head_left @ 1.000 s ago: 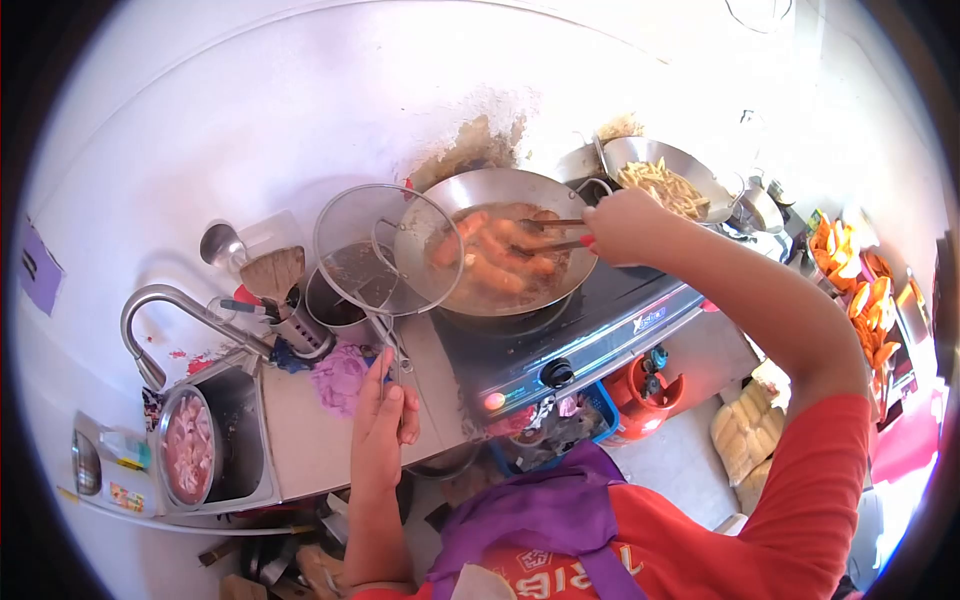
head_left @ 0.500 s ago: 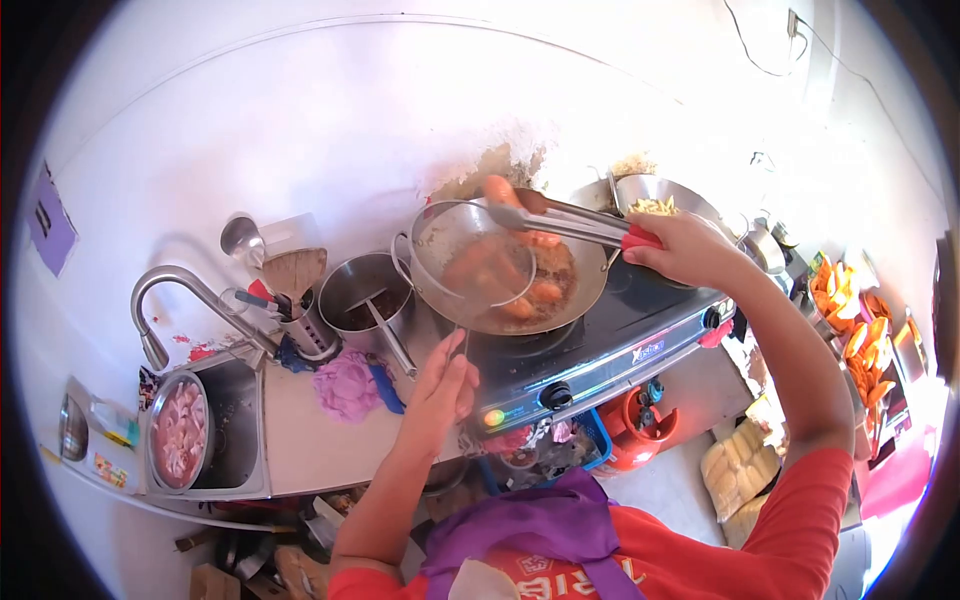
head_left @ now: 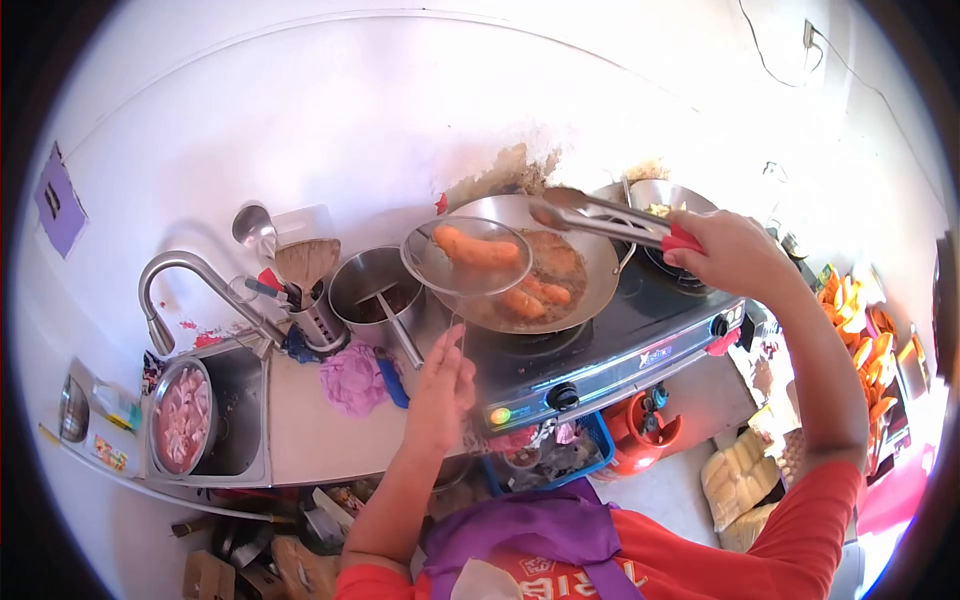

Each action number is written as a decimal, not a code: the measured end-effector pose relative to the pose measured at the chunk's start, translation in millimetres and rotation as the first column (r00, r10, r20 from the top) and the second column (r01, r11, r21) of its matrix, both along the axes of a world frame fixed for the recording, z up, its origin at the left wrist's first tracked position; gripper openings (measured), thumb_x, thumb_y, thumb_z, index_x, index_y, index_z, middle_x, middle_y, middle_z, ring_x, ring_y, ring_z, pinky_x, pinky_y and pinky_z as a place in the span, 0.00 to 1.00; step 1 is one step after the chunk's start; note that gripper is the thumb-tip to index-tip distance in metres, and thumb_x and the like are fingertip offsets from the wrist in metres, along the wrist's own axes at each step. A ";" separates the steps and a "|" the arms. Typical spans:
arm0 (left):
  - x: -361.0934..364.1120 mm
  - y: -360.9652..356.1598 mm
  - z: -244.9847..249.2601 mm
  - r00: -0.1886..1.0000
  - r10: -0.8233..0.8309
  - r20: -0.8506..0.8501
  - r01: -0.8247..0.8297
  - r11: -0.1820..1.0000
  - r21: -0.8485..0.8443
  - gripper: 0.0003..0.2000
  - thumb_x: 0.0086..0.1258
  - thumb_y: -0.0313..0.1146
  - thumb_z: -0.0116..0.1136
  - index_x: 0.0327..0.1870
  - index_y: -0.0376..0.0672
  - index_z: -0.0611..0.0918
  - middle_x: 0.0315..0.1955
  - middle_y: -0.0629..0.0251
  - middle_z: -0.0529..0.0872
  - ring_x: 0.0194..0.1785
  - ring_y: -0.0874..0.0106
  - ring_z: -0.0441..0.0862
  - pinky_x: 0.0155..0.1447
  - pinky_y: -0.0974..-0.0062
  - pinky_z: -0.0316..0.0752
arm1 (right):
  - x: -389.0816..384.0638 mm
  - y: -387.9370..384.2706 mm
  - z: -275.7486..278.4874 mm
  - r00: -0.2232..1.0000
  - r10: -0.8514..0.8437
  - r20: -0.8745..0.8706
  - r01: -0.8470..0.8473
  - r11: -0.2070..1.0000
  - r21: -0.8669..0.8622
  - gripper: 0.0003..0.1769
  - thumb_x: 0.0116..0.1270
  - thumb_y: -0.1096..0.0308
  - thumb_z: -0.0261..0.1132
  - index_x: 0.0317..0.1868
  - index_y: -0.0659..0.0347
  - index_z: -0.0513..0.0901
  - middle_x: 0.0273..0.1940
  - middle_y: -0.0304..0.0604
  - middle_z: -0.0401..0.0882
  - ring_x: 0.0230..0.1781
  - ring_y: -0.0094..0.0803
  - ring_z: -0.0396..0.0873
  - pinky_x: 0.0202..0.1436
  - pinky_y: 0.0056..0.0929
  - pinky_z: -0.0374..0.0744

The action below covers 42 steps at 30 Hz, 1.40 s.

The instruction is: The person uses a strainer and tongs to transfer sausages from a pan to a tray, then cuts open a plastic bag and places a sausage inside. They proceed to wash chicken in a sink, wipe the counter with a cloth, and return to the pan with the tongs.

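My left hand (head_left: 440, 390) is closed on the thin handle of a round mesh strainer (head_left: 462, 282), raised over the left side of the wok (head_left: 604, 280). One orange, sausage-shaped fried piece (head_left: 476, 249) lies in the strainer. Below, more such pieces (head_left: 535, 298) sit in bubbling brown oil. My right hand (head_left: 722, 250) grips metal tongs (head_left: 625, 222) by their red handle, above the wok's far right side. The tongs' jaws are apart, with nothing between them.
The wok stands on a black two-burner gas stove (head_left: 640, 330), beside a second pan (head_left: 690, 198). To the left are a steel pot (head_left: 350, 275), a utensil holder (head_left: 318, 325), a pink cloth (head_left: 350, 380) and a sink with a bowl of raw meat (head_left: 183, 415). A red gas cylinder (head_left: 640, 435) stands below.
The tongs have let go of a fried piece, which now lies in the strainer. Their jaws have opened and moved up and right. The strainer appears slightly lower.
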State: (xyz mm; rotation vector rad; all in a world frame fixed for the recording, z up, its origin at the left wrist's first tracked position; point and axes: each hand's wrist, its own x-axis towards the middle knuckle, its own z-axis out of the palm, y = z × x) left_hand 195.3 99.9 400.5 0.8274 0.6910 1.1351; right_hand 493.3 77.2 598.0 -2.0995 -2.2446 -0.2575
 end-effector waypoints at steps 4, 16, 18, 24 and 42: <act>-2.3 -3.1 7.2 0.999 0.037 -0.018 -0.036 0.998 0.042 0.20 0.75 0.38 0.43 0.66 0.45 0.65 0.25 0.74 0.67 0.19 0.85 0.56 0.25 0.88 0.56 | 0.9 6.2 -23.0 0.995 -0.013 0.100 0.035 0.974 -0.224 0.19 0.60 0.50 0.60 0.40 0.57 0.78 0.28 0.50 0.80 0.33 0.48 0.80 0.39 0.44 0.74; -13.2 -10.7 9.8 0.994 0.037 -0.102 -0.028 0.995 0.093 0.21 0.76 0.38 0.42 0.66 0.41 0.63 0.24 0.74 0.67 0.19 0.85 0.56 0.24 0.88 0.56 | -8.8 44.9 -73.5 0.970 0.131 0.207 -0.086 0.973 -0.215 0.19 0.60 0.50 0.59 0.39 0.57 0.78 0.28 0.49 0.81 0.33 0.47 0.80 0.37 0.43 0.76; -16.0 -12.1 8.9 0.994 0.035 -0.105 -0.026 0.996 0.088 0.21 0.76 0.38 0.43 0.66 0.41 0.63 0.24 0.73 0.67 0.19 0.85 0.57 0.25 0.87 0.56 | -5.6 35.2 -60.4 0.985 0.049 0.167 -0.014 0.979 -0.202 0.18 0.60 0.51 0.59 0.40 0.56 0.78 0.28 0.49 0.80 0.33 0.47 0.80 0.37 0.43 0.76; -10.9 -9.4 5.2 0.995 0.011 -0.096 -0.004 0.997 0.072 0.21 0.76 0.38 0.43 0.67 0.42 0.63 0.24 0.73 0.68 0.19 0.85 0.58 0.25 0.87 0.57 | 7.0 12.3 -24.4 0.993 -0.030 0.112 0.033 0.999 -0.023 0.16 0.61 0.54 0.60 0.44 0.55 0.77 0.29 0.49 0.80 0.33 0.47 0.80 0.38 0.44 0.75; 9.1 8.8 6.7 0.998 0.004 -0.067 0.004 0.993 0.116 0.20 0.76 0.34 0.41 0.66 0.40 0.62 0.24 0.73 0.68 0.19 0.85 0.59 0.23 0.87 0.55 | -21.7 6.6 10.0 0.975 0.121 0.188 -0.150 0.977 0.152 0.19 0.61 0.54 0.61 0.47 0.56 0.76 0.28 0.47 0.80 0.31 0.45 0.80 0.34 0.42 0.75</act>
